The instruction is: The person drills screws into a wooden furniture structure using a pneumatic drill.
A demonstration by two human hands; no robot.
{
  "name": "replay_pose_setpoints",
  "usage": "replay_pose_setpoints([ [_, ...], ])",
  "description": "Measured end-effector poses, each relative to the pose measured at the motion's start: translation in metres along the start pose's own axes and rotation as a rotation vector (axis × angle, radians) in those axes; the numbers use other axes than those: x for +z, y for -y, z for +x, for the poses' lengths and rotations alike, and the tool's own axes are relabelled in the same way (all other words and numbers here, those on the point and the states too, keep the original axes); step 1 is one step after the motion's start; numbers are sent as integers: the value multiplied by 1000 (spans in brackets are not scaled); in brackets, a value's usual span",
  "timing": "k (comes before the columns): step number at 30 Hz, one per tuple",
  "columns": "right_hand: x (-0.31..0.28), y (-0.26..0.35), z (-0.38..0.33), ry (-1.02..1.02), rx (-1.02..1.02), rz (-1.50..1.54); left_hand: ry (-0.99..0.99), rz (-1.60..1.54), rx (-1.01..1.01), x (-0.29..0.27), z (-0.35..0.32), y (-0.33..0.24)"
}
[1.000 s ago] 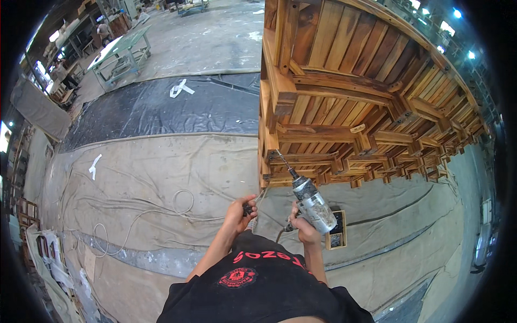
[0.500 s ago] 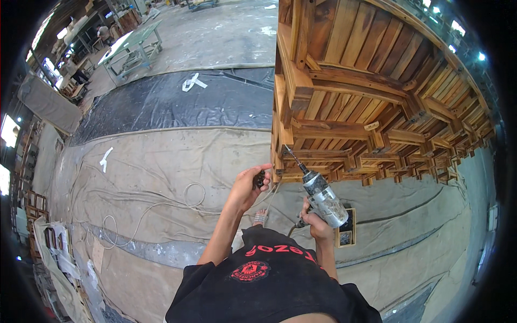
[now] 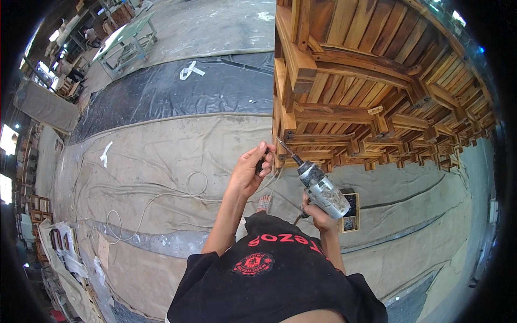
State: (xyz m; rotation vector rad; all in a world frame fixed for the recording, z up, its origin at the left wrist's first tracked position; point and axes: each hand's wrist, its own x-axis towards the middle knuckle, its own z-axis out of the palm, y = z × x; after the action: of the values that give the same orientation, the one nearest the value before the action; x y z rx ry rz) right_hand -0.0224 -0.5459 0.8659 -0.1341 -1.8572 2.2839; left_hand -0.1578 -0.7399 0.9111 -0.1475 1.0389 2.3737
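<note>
My right hand (image 3: 321, 218) grips a worn silver and black power screwdriver (image 3: 327, 192) with a long thin bit. The bit slants up and left, its tip beside my left fingertips and the end of a wooden frame. My left hand (image 3: 249, 171) is curled around a clump of small dark pieces (image 3: 262, 163) that look like screws. Its thumb and forefinger are raised close to the bit tip; whether they pinch a single piece is too small to tell. Slatted brown wooden furniture (image 3: 344, 113) rises just beyond both hands, its legs and rails facing me.
A small wooden box (image 3: 351, 198) with dark contents lies on the floor right of my right hand. A pale hose (image 3: 156, 200) loops over the grey floor cloth (image 3: 145, 156). Farther off are a black sheet (image 3: 161, 89), a green table (image 3: 126, 40) and people at work.
My left hand has risen, bringing its fingertips near the bit. The screwdriver has shifted up slightly, its bit tip moving left from the wooden post toward those fingers.
</note>
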Motion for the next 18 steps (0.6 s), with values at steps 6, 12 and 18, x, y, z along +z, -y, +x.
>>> replay_pose_setpoints([
  [6, -8, -21, -2, 67, 8, -148, 17, -222, -2, -8, 4, -5],
  [12, -8, -21, -2, 148, -36, -390, 27, -128, 61, -7, 5, -18],
  [18, -7, -21, 4, 192, -207, -576, 70, 6, 107, -5, 5, -28],
])
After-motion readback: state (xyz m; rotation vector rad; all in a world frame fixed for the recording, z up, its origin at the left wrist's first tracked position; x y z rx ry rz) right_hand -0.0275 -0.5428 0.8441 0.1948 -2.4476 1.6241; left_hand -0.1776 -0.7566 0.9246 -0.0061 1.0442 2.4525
